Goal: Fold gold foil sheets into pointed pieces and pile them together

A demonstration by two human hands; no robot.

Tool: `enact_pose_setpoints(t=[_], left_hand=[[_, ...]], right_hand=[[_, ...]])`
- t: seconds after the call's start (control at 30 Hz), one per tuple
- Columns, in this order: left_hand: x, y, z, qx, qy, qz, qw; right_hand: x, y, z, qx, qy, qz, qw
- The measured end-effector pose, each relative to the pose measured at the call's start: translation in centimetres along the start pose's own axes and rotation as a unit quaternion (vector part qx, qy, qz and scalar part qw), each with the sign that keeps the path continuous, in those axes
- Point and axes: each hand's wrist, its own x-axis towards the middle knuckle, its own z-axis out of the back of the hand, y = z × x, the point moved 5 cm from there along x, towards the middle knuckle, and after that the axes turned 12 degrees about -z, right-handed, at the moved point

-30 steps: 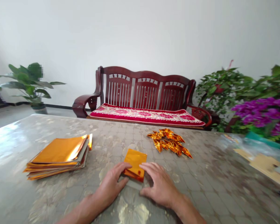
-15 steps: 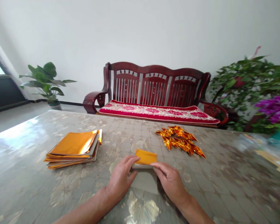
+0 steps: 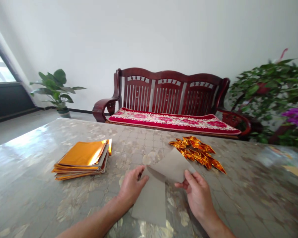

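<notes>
A sheet of foil paper [image 3: 154, 195] lies in front of me with its dull grey back up, its far part lifted and bent toward me. My right hand [image 3: 197, 195] pinches the raised flap near its right edge. My left hand [image 3: 131, 186] presses and grips the sheet's left edge at the bend. A stack of gold foil sheets [image 3: 83, 158] lies to the left. A heap of folded gold foil pieces [image 3: 196, 153] lies just beyond the raised flap, to the right.
The table [image 3: 39, 198] has a glossy patterned top. Behind it stands a dark wooden bench [image 3: 169, 99] with a red cushion. A potted plant [image 3: 57, 91] is at the back left, leafy plants with purple flowers [image 3: 275, 99] at the right. Plastic wrapping [image 3: 278, 157] lies at the table's right.
The small folded gold packet has been opened out into a larger sheet showing its grey back. My right hand has lifted one flap. The view has shifted left.
</notes>
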Motion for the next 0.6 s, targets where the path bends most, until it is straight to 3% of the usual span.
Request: enact_pose_setpoints(t=[0.17, 0.3, 0.47, 0.6], left_hand=[[0.1, -0.6, 0.0, -0.083, 0.061, -0.007, 0.995], [0.1, -1.1, 0.3, -0.092, 0.164, -0.001, 0.982], [0.7, -1.3, 2.0, 0.034, 0.242, -0.015, 0.97], [0.9, -2.4, 3.4, 0.261, 0.2, -0.034, 0.944]], right_hand=[[0.9, 0.5, 0.8, -0.029, -0.024, 0.003, 0.999], [2.0, 1.1, 1.9, -0.127, -0.033, 0.003, 0.991], [2.4, 2.0, 2.0, -0.262, 0.015, 0.032, 0.964], [2.5, 1.9, 1.8, -0.4, 0.017, 0.068, 0.914]])
